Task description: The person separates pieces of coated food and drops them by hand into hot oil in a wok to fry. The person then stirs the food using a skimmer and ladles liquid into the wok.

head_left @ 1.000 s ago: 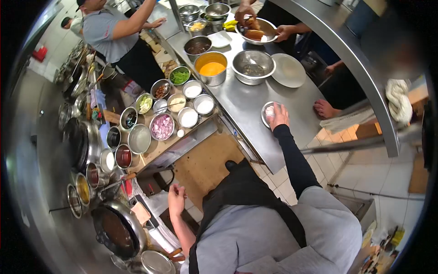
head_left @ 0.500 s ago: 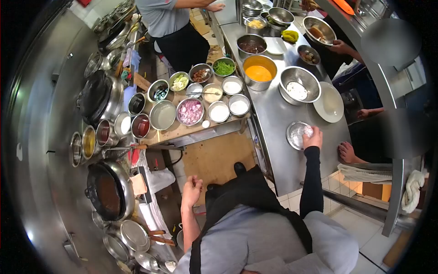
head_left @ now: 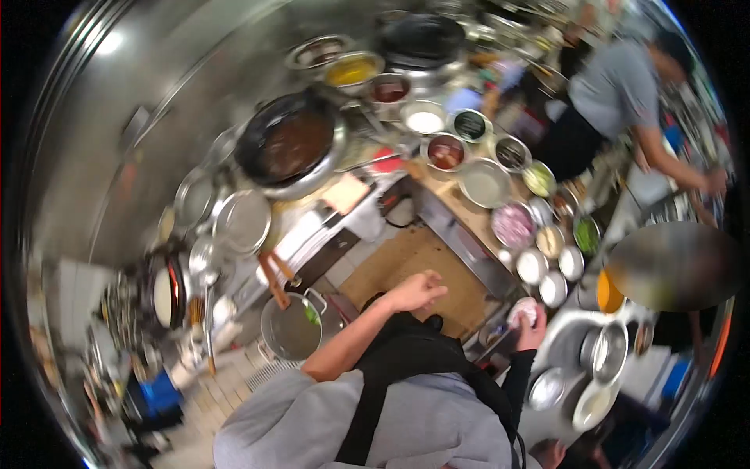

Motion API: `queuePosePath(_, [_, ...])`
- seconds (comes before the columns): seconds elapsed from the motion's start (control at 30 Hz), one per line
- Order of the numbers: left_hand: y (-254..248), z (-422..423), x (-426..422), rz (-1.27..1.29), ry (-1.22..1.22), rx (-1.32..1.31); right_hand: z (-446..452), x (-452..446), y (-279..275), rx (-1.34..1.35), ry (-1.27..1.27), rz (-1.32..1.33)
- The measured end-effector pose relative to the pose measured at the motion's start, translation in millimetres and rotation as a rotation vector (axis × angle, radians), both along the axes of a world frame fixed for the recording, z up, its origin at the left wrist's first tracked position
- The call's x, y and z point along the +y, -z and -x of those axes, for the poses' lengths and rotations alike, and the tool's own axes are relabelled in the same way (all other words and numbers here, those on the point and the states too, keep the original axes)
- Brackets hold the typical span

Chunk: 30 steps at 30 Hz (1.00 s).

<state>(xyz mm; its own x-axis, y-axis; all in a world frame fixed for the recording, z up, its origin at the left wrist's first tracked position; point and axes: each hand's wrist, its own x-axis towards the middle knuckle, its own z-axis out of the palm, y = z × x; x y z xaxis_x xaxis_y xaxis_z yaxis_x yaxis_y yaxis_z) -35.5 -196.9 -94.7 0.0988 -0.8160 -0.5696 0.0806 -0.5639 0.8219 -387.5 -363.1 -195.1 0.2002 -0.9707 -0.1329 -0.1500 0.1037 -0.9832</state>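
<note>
Fingers of the right hand (head_left: pixel 533 334) are clasping a pale lump (head_left: pixel 521 313) by the surface's (head_left: pixel 564 345) edge, seemingly needing steadiness, the left hand (head_left: pixel 416 292) curling loosely

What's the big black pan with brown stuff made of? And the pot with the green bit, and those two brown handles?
The pan looks like metal, maybe iron, because it's dark and dull. The pot looks like steel, maybe aluminium: it's grey, with a shiny loop. The brown handles seem wooden, from their warm orange-brown colour, but blur hides any grain.
</note>
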Motion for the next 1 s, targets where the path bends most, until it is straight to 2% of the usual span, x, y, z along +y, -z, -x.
queuePosePath(0.07, [-14, -13, 11, 0.013, -0.187, 0.114, -96, 9, -31, -0.036, -0.226, -0.09])
queuePosePath(0.1, [-15, -22, 17, 0.024, -0.264, 0.172, -147, 21, -70, -0.007, -0.373, -0.098])
queuePosePath(0.13, [-14, -30, 25, 0.028, -0.335, 0.262, -178, 21, -55, 0.026, -0.543, -0.016])
queuePosePath(0.2, [-10, -58, 42, 0.053, -0.473, 0.454, -255, 46, -90, -0.056, -0.769, -0.056])
queuePosePath(0.3, [-3, -101, 75, 0.272, -0.635, 0.782, -346, 79, -136, 0.042, -1.102, 0.279])
queuePosePath(0.37, [-23, -130, 102, 0.37, -0.799, 0.812, -400, 101, -161, 0.077, -1.284, 0.491])
queuePosePath(0.43, [-23, -159, 126, 0.474, -0.882, 0.889, -446, 126, -179, 0.032, -1.428, 0.615])
queuePosePath(0.47, [-20, -175, 139, 0.549, -0.901, 0.912, -471, 136, -176, -0.111, -1.47, 0.721])
queuePosePath(0.57, [-29, -218, 171, 0.689, -1.098, 0.868, -537, 166, -187, -0.103, -1.66, 0.829])
queuePosePath(0.63, [-62, -236, 189, 0.748, -1.215, 0.765, -580, 184, -194, -0.143, -1.776, 0.89])
queuePosePath(0.67, [-43, -255, 203, 0.848, -1.144, 0.807, -602, 191, -194, -0.1, -1.834, 0.946])
queuePosePath(0.73, [-45, -280, 218, 0.997, -1.123, 0.772, -633, 205, -203, -0.275, -1.853, 0.994])
queuePosePath(0.77, [-45, -287, 223, 0.959, -1.229, 0.719, -645, 208, -208, -0.322, -1.823, 1.0])
queuePosePath(0.83, [-69, -294, 223, 0.875, -1.436, 0.611, -662, 212, -215, -0.152, -1.781, 0.906])
queuePosePath(0.93, [-33, -328, 226, 0.908, -1.494, 0.377, -687, 221, -202, 0.057, -1.749, 0.889])
queuePosePath(1.0, [-22, -341, 215, 0.818, -1.673, 0.284, -705, 225, -177, 0.115, -1.793, 0.906])
